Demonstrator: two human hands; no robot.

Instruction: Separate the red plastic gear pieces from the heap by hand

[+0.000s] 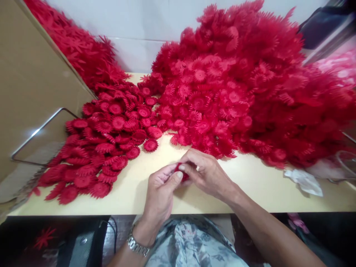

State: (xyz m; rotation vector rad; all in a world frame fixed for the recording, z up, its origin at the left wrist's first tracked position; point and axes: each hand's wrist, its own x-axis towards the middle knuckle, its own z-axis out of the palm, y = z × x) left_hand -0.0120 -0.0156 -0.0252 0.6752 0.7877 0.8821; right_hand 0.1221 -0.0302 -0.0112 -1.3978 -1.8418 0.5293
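Both hands meet above the front of the table, thumbs close together. Between them is a small red flower piece (pixel 184 175), mostly covered by the fingers. My left hand (pixel 162 185), with a metal watch on its wrist, is closed on the piece from the left. My right hand (pixel 205 171) pinches it from the right and above. To the left lies a heap of round red flower pieces with fringed edges (pixel 116 122); one single piece (pixel 150 145) sits at its near edge. A larger pile of red fringed cutouts (pixel 217 85) rises behind the hands.
A cardboard panel (pixel 41 55) with a bent metal wire (pixel 39 129) stands at the left. Crumpled white paper (pixel 304 181) lies at the right, near pink pieces (pixel 339 68). A white wall (pixel 133 22) backs the table (pixel 130 196). Below is a dark box (pixel 83 241).
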